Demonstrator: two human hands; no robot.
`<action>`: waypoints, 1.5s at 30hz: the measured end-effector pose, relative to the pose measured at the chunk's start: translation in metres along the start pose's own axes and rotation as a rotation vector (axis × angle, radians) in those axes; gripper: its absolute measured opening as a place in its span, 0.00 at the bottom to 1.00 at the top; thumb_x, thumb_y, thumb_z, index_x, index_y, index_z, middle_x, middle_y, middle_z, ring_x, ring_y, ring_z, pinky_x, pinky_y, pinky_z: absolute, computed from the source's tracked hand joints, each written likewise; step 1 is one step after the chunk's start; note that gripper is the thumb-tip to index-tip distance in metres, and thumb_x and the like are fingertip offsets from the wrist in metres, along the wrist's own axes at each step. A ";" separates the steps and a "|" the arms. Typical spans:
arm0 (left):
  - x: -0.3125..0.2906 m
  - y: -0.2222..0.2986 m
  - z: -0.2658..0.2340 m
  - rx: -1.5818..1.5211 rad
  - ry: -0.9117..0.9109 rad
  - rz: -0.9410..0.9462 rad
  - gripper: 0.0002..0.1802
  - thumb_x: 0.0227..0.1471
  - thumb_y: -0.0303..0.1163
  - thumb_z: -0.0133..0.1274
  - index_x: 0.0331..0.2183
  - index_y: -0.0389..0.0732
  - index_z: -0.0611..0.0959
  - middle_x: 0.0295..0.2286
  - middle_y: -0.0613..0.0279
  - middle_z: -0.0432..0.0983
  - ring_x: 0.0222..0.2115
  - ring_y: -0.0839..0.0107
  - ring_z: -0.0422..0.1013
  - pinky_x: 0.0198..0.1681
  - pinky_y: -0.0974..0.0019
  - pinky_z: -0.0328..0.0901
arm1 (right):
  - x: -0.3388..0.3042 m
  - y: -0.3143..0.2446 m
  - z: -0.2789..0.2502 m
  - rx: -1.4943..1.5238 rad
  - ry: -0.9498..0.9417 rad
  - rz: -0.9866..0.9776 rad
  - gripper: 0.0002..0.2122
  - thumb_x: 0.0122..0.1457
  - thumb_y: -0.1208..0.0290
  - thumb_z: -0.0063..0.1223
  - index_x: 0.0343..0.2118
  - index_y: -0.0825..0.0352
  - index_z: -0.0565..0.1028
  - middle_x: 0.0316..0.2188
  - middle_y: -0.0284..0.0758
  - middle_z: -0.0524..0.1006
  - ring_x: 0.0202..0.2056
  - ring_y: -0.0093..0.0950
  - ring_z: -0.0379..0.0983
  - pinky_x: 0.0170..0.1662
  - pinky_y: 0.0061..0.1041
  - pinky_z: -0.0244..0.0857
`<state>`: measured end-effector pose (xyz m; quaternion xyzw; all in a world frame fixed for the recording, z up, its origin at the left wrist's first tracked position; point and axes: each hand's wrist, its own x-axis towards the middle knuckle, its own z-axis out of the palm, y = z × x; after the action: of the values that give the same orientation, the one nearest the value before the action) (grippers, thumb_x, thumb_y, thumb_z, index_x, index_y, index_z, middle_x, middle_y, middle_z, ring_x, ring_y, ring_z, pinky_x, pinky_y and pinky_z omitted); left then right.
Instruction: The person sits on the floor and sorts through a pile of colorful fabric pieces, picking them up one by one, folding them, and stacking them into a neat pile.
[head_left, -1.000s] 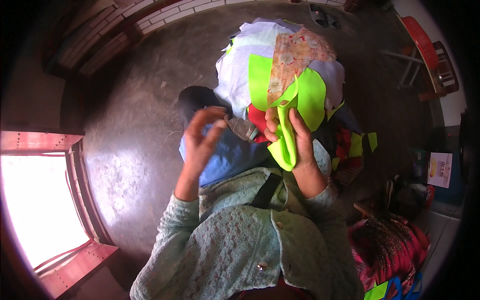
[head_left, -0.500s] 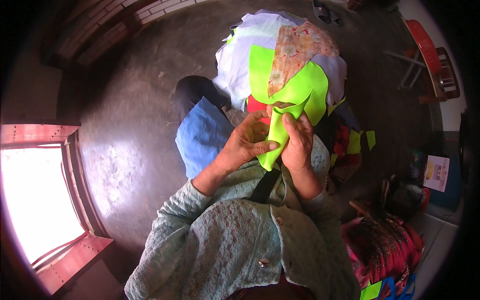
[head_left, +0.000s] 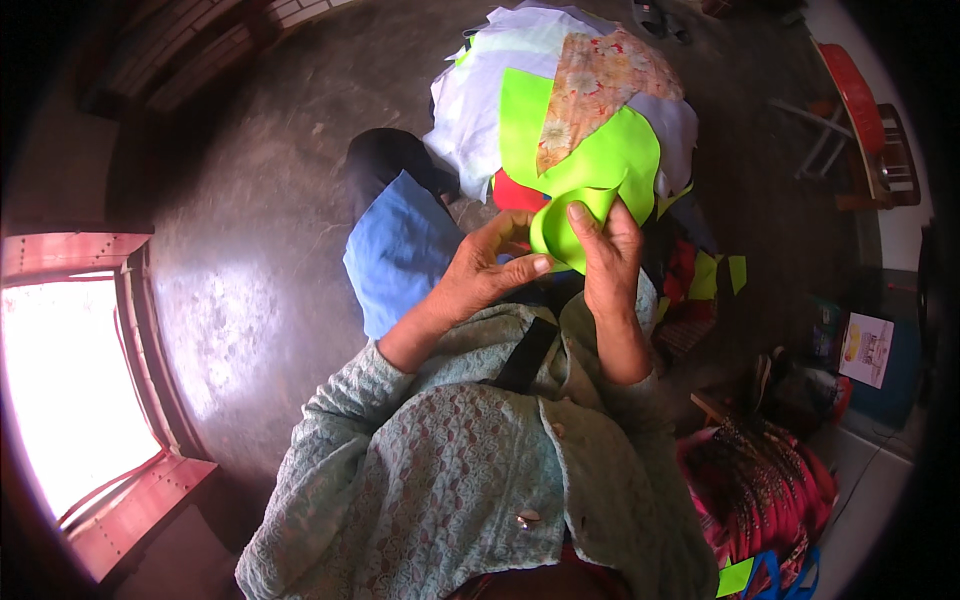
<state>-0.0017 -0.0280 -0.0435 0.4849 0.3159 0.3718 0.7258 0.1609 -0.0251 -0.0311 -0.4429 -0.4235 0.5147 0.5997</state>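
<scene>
A bright yellow-green piece of fabric [head_left: 570, 232] is curled between my two hands in front of my lap. My left hand [head_left: 485, 262] grips its left edge, thumb and fingers pinched together. At the right side, my right hand [head_left: 610, 262] closes on the same piece, thumb pressed on its upper face. Just beyond lies a larger yellow-green fabric piece [head_left: 610, 155], partly under a floral cloth [head_left: 610, 85]. Both rest on a heap of pale white cloth [head_left: 480, 95]. A bit of red fabric [head_left: 517, 193] shows beneath.
Blue cloth [head_left: 400, 250] lies over my left leg. More scraps in red and yellow-green [head_left: 704, 277] lie right of my knees. A red patterned cloth bundle [head_left: 760, 490] sits at lower right. A red stool [head_left: 850, 95] stands by the right wall, below a pair of shoes [head_left: 660, 20].
The yellow-green piece went from a long folded strip pointing at me to a rounder, curled shape. My right hand shifted slightly right; the whole view moved a little.
</scene>
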 end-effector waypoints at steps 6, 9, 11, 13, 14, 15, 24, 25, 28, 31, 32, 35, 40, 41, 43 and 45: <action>0.003 -0.002 0.005 -0.011 0.083 -0.028 0.32 0.46 0.33 0.62 0.50 0.34 0.67 0.42 0.62 0.69 0.44 0.75 0.65 0.48 0.70 0.60 | 0.000 0.004 0.003 -0.017 -0.031 -0.008 0.11 0.60 0.71 0.48 0.43 0.72 0.70 0.36 0.30 0.72 0.36 0.17 0.66 0.41 0.19 0.62; 0.004 -0.006 0.005 0.044 0.111 0.009 0.31 0.46 0.32 0.62 0.50 0.34 0.68 0.40 0.63 0.70 0.41 0.76 0.66 0.45 0.71 0.62 | 0.001 0.006 0.000 -0.027 -0.054 -0.004 0.11 0.60 0.71 0.49 0.42 0.72 0.70 0.35 0.30 0.73 0.36 0.17 0.66 0.41 0.19 0.62; 0.006 -0.008 0.005 0.100 0.135 0.052 0.28 0.46 0.32 0.62 0.47 0.33 0.71 0.36 0.62 0.73 0.37 0.78 0.67 0.41 0.72 0.64 | 0.001 0.007 0.000 -0.048 -0.060 -0.005 0.11 0.59 0.72 0.49 0.42 0.72 0.70 0.35 0.30 0.73 0.35 0.17 0.66 0.40 0.19 0.62; 0.006 -0.012 0.003 0.090 0.089 0.056 0.23 0.48 0.32 0.60 0.45 0.34 0.73 0.33 0.64 0.74 0.35 0.79 0.67 0.38 0.72 0.64 | 0.000 0.007 0.000 -0.068 -0.055 -0.005 0.11 0.59 0.72 0.50 0.41 0.72 0.71 0.34 0.30 0.73 0.35 0.17 0.66 0.40 0.19 0.63; 0.009 -0.012 0.000 0.090 0.062 0.065 0.21 0.49 0.31 0.59 0.44 0.34 0.74 0.32 0.65 0.74 0.34 0.80 0.67 0.37 0.72 0.64 | 0.002 0.005 -0.001 -0.086 -0.039 0.005 0.10 0.59 0.72 0.50 0.41 0.72 0.71 0.34 0.30 0.73 0.35 0.17 0.66 0.40 0.19 0.62; 0.009 -0.012 -0.002 0.125 0.049 0.034 0.19 0.50 0.32 0.58 0.43 0.34 0.75 0.31 0.65 0.74 0.33 0.81 0.67 0.37 0.72 0.64 | 0.002 0.004 -0.003 -0.105 -0.022 0.015 0.10 0.58 0.72 0.51 0.41 0.72 0.71 0.33 0.29 0.73 0.35 0.17 0.66 0.40 0.19 0.62; 0.021 0.043 -0.034 0.458 -0.051 0.050 0.14 0.55 0.33 0.52 0.39 0.33 0.79 0.28 0.68 0.77 0.30 0.84 0.68 0.35 0.75 0.64 | 0.021 -0.019 -0.014 -0.027 -0.057 0.030 0.08 0.56 0.74 0.55 0.38 0.71 0.74 0.29 0.25 0.73 0.29 0.12 0.65 0.33 0.13 0.60; 0.030 0.056 -0.037 0.513 -0.031 0.094 0.13 0.53 0.32 0.53 0.39 0.36 0.80 0.27 0.60 0.79 0.28 0.81 0.70 0.34 0.71 0.67 | 0.026 -0.028 -0.018 -0.064 -0.075 0.069 0.08 0.56 0.74 0.55 0.37 0.70 0.74 0.28 0.25 0.73 0.26 0.11 0.64 0.30 0.12 0.59; 0.074 0.096 -0.047 0.772 0.009 0.328 0.09 0.49 0.22 0.52 0.35 0.34 0.80 0.26 0.59 0.79 0.29 0.74 0.74 0.35 0.71 0.68 | 0.060 -0.059 -0.015 -0.119 -0.009 -0.020 0.05 0.54 0.76 0.56 0.34 0.68 0.75 0.21 0.22 0.71 0.20 0.09 0.59 0.22 0.10 0.52; 0.132 0.138 -0.043 0.973 0.165 0.592 0.12 0.43 0.16 0.50 0.34 0.36 0.81 0.26 0.56 0.79 0.29 0.69 0.76 0.35 0.69 0.69 | 0.112 -0.084 -0.026 -0.223 0.004 -0.134 0.05 0.53 0.78 0.55 0.33 0.67 0.74 0.23 0.24 0.72 0.19 0.10 0.60 0.21 0.11 0.52; 0.156 0.151 -0.041 1.025 0.203 0.655 0.12 0.43 0.16 0.50 0.33 0.36 0.81 0.27 0.57 0.79 0.30 0.69 0.77 0.35 0.69 0.69 | 0.129 -0.092 -0.027 -0.089 -0.036 -0.175 0.05 0.54 0.80 0.53 0.34 0.68 0.73 0.25 0.27 0.73 0.18 0.11 0.62 0.21 0.12 0.53; 0.215 0.184 -0.038 1.041 0.337 0.838 0.13 0.42 0.16 0.50 0.32 0.38 0.82 0.30 0.59 0.80 0.31 0.67 0.77 0.36 0.69 0.69 | 0.179 -0.118 -0.024 -0.041 -0.090 -0.491 0.07 0.54 0.85 0.49 0.36 0.70 0.71 0.38 0.37 0.76 0.31 0.18 0.73 0.34 0.14 0.65; 0.279 0.152 -0.060 1.268 0.468 1.052 0.15 0.35 0.18 0.50 0.27 0.49 0.83 0.36 0.67 0.77 0.41 0.63 0.71 0.44 0.62 0.64 | 0.219 -0.099 -0.045 -0.596 -0.050 -0.670 0.11 0.50 0.88 0.49 0.36 0.67 0.71 0.43 0.38 0.75 0.47 0.28 0.70 0.51 0.25 0.61; 0.283 0.130 -0.066 1.306 0.454 0.992 0.14 0.35 0.21 0.51 0.27 0.50 0.83 0.37 0.67 0.76 0.41 0.64 0.69 0.44 0.60 0.63 | 0.218 -0.081 -0.055 -0.677 -0.050 -0.594 0.12 0.48 0.88 0.50 0.35 0.67 0.72 0.43 0.38 0.75 0.47 0.28 0.70 0.50 0.25 0.62; 0.292 0.073 -0.093 1.442 0.387 0.869 0.13 0.37 0.22 0.52 0.26 0.51 0.83 0.37 0.66 0.76 0.40 0.63 0.70 0.43 0.60 0.63 | 0.218 -0.037 -0.077 -0.848 -0.117 -0.507 0.11 0.47 0.87 0.51 0.33 0.67 0.72 0.41 0.39 0.75 0.46 0.32 0.71 0.49 0.26 0.63; 0.290 0.049 -0.097 1.241 0.348 0.683 0.12 0.38 0.22 0.53 0.26 0.50 0.83 0.37 0.63 0.76 0.39 0.61 0.72 0.42 0.60 0.65 | 0.211 -0.012 -0.078 -0.925 -0.201 -0.496 0.10 0.45 0.86 0.52 0.32 0.68 0.73 0.40 0.39 0.75 0.44 0.37 0.72 0.46 0.29 0.64</action>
<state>0.0589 0.2752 -0.0581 0.8124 0.4106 0.4017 0.1001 0.2620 0.1760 -0.0282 -0.4961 -0.7534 0.1571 0.4020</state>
